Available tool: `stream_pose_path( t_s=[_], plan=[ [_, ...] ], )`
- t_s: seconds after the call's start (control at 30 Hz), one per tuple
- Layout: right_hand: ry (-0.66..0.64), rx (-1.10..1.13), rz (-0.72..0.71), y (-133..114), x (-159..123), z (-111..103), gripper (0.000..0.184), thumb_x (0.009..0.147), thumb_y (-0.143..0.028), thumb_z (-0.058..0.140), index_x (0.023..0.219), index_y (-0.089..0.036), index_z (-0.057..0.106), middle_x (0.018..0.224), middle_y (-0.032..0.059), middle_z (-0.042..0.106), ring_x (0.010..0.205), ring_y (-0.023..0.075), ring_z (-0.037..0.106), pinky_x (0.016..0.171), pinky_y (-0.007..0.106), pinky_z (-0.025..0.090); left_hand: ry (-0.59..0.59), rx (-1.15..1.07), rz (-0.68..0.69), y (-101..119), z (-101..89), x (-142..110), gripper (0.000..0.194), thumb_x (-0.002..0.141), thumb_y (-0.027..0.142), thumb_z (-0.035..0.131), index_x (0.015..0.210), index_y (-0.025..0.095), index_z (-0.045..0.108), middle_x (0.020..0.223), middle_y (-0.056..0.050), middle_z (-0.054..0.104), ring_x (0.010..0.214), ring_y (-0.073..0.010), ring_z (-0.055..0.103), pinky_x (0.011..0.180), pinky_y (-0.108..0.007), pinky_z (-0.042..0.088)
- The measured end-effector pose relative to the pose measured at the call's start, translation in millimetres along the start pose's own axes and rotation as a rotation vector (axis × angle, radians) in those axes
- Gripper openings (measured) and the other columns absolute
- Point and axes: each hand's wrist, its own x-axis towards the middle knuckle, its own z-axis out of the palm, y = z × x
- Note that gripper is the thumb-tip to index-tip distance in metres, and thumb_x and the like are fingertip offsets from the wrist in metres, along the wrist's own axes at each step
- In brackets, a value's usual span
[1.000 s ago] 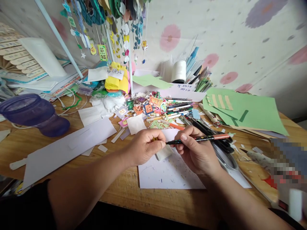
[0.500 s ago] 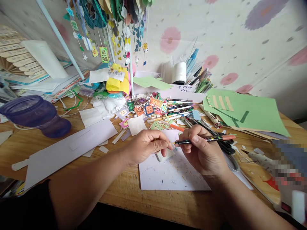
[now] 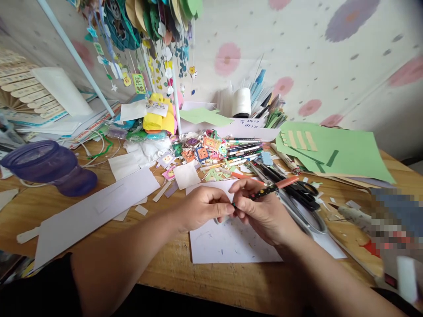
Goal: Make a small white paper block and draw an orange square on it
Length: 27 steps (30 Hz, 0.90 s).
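Over a marked white sheet point(image 3: 231, 246), my two hands meet at the fingertips. My right hand point(image 3: 267, 218) is closed around a black patterned pen point(image 3: 262, 192) with an orange end, its other end pointing at my left fingers. My left hand point(image 3: 200, 209) is pinched right at the pen's green-tinged tip. What sits between its fingers, if anything, is hidden. Behind the hands lie several similar pens point(image 3: 243, 152) beside a heap of small coloured face pictures point(image 3: 202, 154). A blank white paper square point(image 3: 187, 175) lies just beyond my left hand.
Scissors point(image 3: 306, 200) lie to the right of my right hand, near a glue gun point(image 3: 355, 218). Green card point(image 3: 357, 154) covers the back right. A purple jar point(image 3: 53, 167) lies at left, beside a long white strip point(image 3: 99, 211). Paper strings point(image 3: 168, 57) hang from a stand.
My right hand has moved left and turned the pen more steeply, bringing its tip against my left fingers. My left hand stays pinched. The view has shifted slightly.
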Motion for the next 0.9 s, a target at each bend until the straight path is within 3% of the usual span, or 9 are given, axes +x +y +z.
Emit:
stream_pose_path(
  t_s=[0.07,0.13,0.2,0.27,0.37,0.43,0.57,0.7,0.9],
  plan=[
    [0.133,-0.017,-0.119,0,3,-6,0.036,0.076,-0.045,0.075,0.099,-0.020,0.062,0.055,-0.0042,0.058,0.045,0.0101,0.051,0.042,0.021,0.041,0.132,-0.006,0.012,0,-0.6,1,0.030,0.078,0.042,0.067,0.070,0.013,0.061,0.062,0.000,0.057,0.057,-0.0091,0.047,0.055,-0.023,0.035],
    [0.299,-0.105,-0.340,-1,5,-15,0.032,0.088,-0.042,0.061,0.114,-0.025,0.056,0.059,-0.0049,0.057,0.049,0.0110,0.051,0.049,0.025,0.047,0.270,-0.033,0.044,0,-3.0,1,0.028,0.082,0.037,0.060,0.067,0.014,0.059,0.057,0.002,0.051,0.053,-0.0072,0.042,0.052,-0.022,0.030],
    [0.328,-0.322,-0.526,-1,7,-23,0.035,0.091,-0.032,0.058,0.125,-0.030,0.050,0.068,-0.0039,0.058,0.054,0.0120,0.051,0.054,0.027,0.048,0.317,-0.041,0.057,0,-5.1,0,0.027,0.083,0.035,0.056,0.065,0.014,0.058,0.056,0.003,0.049,0.052,-0.0068,0.039,0.050,-0.022,0.027],
    [0.215,-0.644,-0.604,-1,8,-25,0.041,0.087,-0.022,0.062,0.126,-0.030,0.053,0.078,-0.0007,0.059,0.059,0.0131,0.053,0.055,0.028,0.047,0.263,-0.005,0.050,1,-5.4,-2,0.027,0.081,0.034,0.057,0.062,0.014,0.056,0.056,0.002,0.049,0.052,-0.0070,0.040,0.051,-0.022,0.028],
    [0.145,-0.929,-0.611,0,6,-21,0.023,0.078,-0.018,0.069,0.099,-0.024,0.067,0.076,0.0006,0.059,0.058,0.0127,0.051,0.054,0.028,0.043,0.077,0.099,0.072,3,-4.2,-5,0.030,0.081,0.039,0.059,0.064,0.014,0.057,0.058,0.002,0.050,0.054,-0.0087,0.044,0.053,-0.024,0.032],
    [0.145,-0.809,-0.527,1,4,-17,0.007,0.077,-0.025,0.071,0.080,-0.022,0.065,0.065,-0.0013,0.056,0.055,0.0123,0.048,0.052,0.027,0.039,0.048,0.181,0.137,4,-5.1,-6,0.031,0.083,0.045,0.059,0.077,0.015,0.061,0.065,0.000,0.054,0.059,-0.0104,0.046,0.057,-0.024,0.036],
    [-0.134,-0.192,-0.186,3,-1,-12,0.037,0.087,-0.053,0.056,0.074,-0.020,0.063,0.050,-0.0032,0.050,0.045,0.0119,0.044,0.046,0.027,0.036,0.222,0.496,0.264,2,-10.4,-4,0.046,0.078,0.053,0.066,0.108,0.019,0.057,0.092,-0.004,0.059,0.072,-0.0137,0.050,0.064,-0.026,0.040],
    [-0.198,0.029,0.023,7,-4,-5,0.028,0.086,-0.047,0.059,0.088,-0.020,0.067,0.044,-0.0044,0.054,0.036,0.0093,0.040,0.041,0.023,0.028,0.122,0.802,0.368,2,-8.8,-4,0.030,0.090,0.045,0.051,0.080,0.017,0.057,0.079,-0.004,0.058,0.074,-0.0162,0.052,0.067,-0.028,0.039],
    [-0.138,0.073,-0.035,3,-5,-6,0.015,0.081,-0.033,0.064,0.079,-0.019,0.068,0.040,-0.0047,0.054,0.032,0.0076,0.036,0.037,0.021,0.023,0.037,0.825,0.372,11,-7.9,-7,0.037,0.094,0.037,0.044,0.061,0.019,0.044,0.060,0.001,0.047,0.060,-0.0124,0.045,0.060,-0.026,0.035]
  ],
)
